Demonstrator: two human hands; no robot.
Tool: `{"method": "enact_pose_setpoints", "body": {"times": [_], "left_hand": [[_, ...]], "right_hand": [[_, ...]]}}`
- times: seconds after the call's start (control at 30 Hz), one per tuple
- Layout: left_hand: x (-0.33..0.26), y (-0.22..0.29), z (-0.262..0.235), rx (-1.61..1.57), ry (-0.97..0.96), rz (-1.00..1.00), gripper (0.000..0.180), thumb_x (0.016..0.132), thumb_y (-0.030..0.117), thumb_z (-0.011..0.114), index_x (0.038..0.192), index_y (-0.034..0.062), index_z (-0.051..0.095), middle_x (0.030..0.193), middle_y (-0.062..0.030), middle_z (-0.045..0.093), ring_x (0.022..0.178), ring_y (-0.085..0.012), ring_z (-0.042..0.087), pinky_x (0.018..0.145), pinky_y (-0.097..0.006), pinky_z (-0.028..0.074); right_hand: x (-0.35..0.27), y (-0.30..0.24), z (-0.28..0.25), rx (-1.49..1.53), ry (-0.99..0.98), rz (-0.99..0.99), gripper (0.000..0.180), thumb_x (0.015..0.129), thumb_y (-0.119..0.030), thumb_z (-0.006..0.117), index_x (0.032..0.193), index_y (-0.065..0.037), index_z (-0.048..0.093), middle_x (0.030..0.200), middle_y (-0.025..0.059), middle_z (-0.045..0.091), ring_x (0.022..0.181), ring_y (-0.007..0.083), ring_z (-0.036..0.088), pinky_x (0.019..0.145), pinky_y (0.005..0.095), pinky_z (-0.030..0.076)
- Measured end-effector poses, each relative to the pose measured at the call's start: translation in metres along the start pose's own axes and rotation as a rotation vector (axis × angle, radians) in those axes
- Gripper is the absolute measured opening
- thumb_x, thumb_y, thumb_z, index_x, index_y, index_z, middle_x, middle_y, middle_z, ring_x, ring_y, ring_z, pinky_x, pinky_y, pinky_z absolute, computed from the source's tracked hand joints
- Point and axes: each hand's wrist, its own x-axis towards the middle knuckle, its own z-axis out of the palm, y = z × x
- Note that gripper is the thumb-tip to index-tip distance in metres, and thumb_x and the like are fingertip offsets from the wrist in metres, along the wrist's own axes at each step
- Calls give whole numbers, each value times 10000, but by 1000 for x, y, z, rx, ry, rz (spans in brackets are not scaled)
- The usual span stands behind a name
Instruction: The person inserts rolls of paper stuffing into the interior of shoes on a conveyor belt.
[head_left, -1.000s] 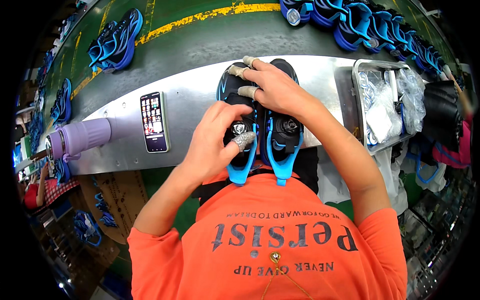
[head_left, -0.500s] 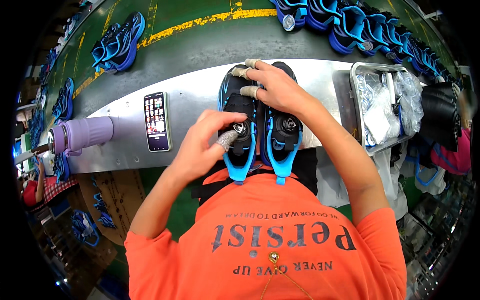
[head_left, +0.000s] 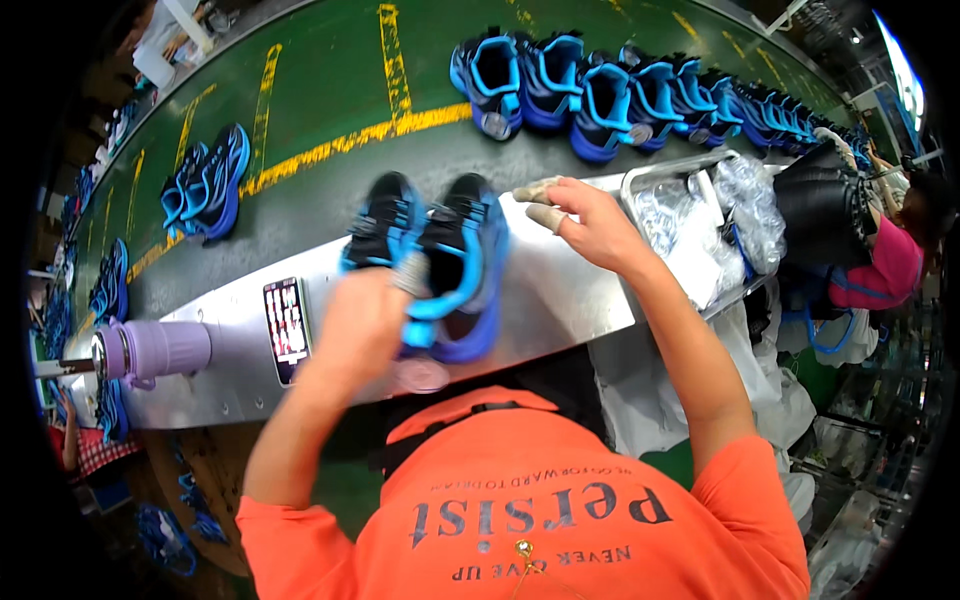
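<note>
In the head view, my left hand point(head_left: 362, 325) is closed on the heel end of a pair of black-and-blue shoes with purple soles point(head_left: 483, 270); blur hides exact finger placement. The pair spans the shiny steel tabletop point(head_left: 560, 290), toes past its far edge over the green belt point(head_left: 330, 60), heels near its near edge; I can't tell whether the soles touch. My right hand point(head_left: 600, 225), open and empty, is beside the metal tray point(head_left: 628, 195) at the tabletop's right end. I should grip both heels evenly, hold the soles level together, and avoid pinching the round pink disc point(head_left: 422, 377) beneath.
</note>
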Motion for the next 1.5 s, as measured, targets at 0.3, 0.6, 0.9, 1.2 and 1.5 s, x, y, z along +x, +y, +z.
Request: {"method": "enact_pose_setpoints", "body": {"times": [0.3,0.6,0.9,1.2,1.5], "left_hand": [[163,-50,-32,159,531,83,357,750,41,640,1107,41,665,1163,-166,651,1089,-339,597,924,-441,487],[234,-41,46,-99,188,38,278,840,198,672,1055,38,599,1075,-196,612,1013,-401,580,869,-450,471],[-52,42,20,-488,-158,35,195,833,122,669,1001,48,602,914,-135,582,860,-340,594,740,-411,484],[-41,53,26,-65,470,-45,517,734,102,801,1207,47,598,1181,-122,644,1085,-351,605,923,-400,498],[-24,51,49,-265,163,-140,551,666,-73,689,1193,57,592,1092,-145,590,1000,-363,602,809,-432,519]], "right_hand": [[99,35,-58,-442,306,-140,536,825,-201,742,1332,-149,574,1220,155,571,965,303,590,850,375,498],[121,33,-25,-161,153,-43,360,850,-38,644,1206,-95,657,1042,170,662,958,347,633,865,364,499],[-107,-45,42,95,-277,-188,309,868,-54,651,1155,-166,665,980,96,561,853,307,611,711,380,532],[-63,-52,14,-402,164,-383,573,713,-53,766,1261,-103,603,1151,119,621,1026,309,608,847,371,509],[-61,-26,33,-41,44,-48,288,808,-132,710,1077,-49,646,917,155,633,862,368,630,752,416,515]]}}
